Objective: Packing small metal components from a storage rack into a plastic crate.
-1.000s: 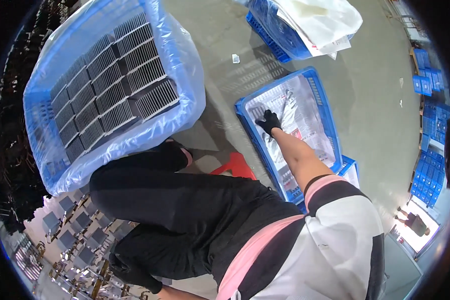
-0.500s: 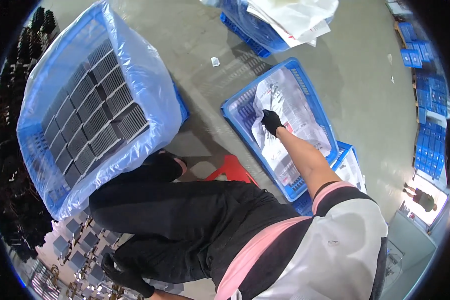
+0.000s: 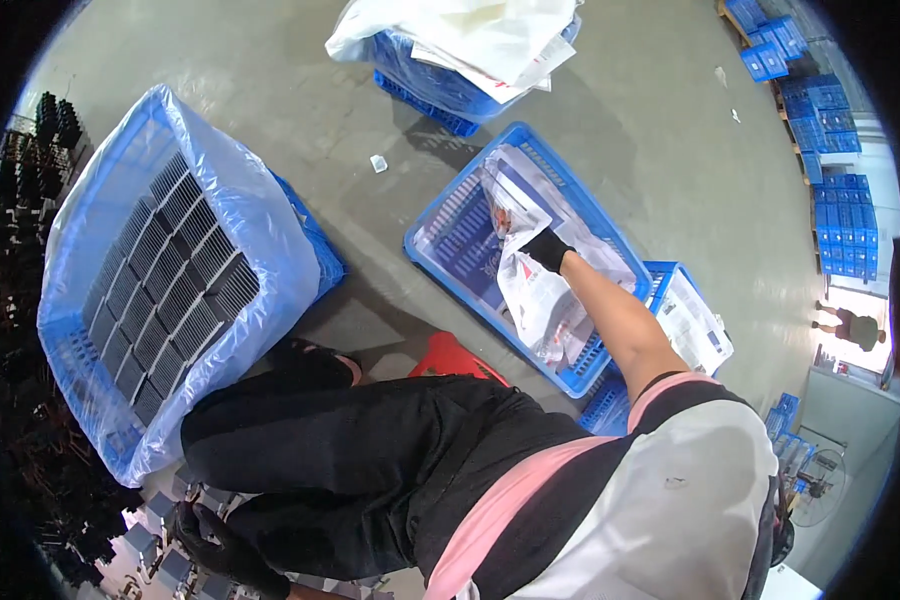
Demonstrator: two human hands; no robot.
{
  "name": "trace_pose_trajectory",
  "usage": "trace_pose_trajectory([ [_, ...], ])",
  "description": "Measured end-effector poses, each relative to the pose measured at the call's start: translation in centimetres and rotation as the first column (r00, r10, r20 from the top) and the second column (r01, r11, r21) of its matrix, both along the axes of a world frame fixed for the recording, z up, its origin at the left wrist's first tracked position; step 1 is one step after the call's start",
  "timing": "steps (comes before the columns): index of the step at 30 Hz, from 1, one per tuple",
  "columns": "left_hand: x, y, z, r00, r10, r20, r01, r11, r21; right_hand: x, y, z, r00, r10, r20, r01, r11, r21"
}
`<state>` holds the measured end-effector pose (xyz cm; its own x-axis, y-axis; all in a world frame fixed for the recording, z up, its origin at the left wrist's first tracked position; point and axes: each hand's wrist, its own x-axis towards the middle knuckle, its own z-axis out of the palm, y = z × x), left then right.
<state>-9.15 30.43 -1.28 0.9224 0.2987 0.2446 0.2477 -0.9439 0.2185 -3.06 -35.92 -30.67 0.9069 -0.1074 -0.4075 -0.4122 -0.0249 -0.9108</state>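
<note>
My right hand, in a black glove, is closed on a printed paper sheet inside a shallow blue plastic crate. The sheet is crumpled and lifted at its far end, and more paper lies under it. My left hand, also black-gloved, is low at the left beside my knee. Its fingers are bent but apart, with nothing visible in them. Small grey blocks on a pale surface are nearest to it. A blue crate lined with clear plastic holds rows of finned grey blocks.
A red stool stands between my legs and the paper-lined crate. Beyond is a blue bin topped with white bags and papers. Another paper-filled crate sits at the right. Dark parts hang along the left; a person is far right.
My right hand has pulled the sheet up and toward me, folding it and baring the crate's left side. My view has shifted. The left hand stays beside my knee.
</note>
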Motion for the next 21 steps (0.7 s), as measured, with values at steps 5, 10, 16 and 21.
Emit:
trace_pose_trajectory([
  [5, 0.9, -3.2, 1.5, 0.994, -0.086, 0.07, 0.082, 0.995, 0.056, -0.1, -0.4, 3.1, 0.997, -0.073, 0.04, 0.071, 0.996, 0.05],
  [10, 1.3, -10.7, 2.9, 0.953, -0.282, 0.111, 0.303, 0.905, -0.298, 2.5, 0.7, 8.5, 0.947, -0.021, 0.319, 0.071, 0.987, -0.146],
  [16, 5.4, -22.9, 3.0, 0.763, -0.622, 0.174, 0.586, 0.553, -0.592, 6.0, 3.3, 16.4, 0.89, 0.238, 0.388, 0.014, 0.838, -0.546],
  [21, 9.5, -28.7, 1.1, 0.761, -0.58, 0.292, 0.616, 0.505, -0.605, 7.6, 12.3, 28.1, 0.933, 0.099, 0.345, 0.012, 0.952, -0.305],
])
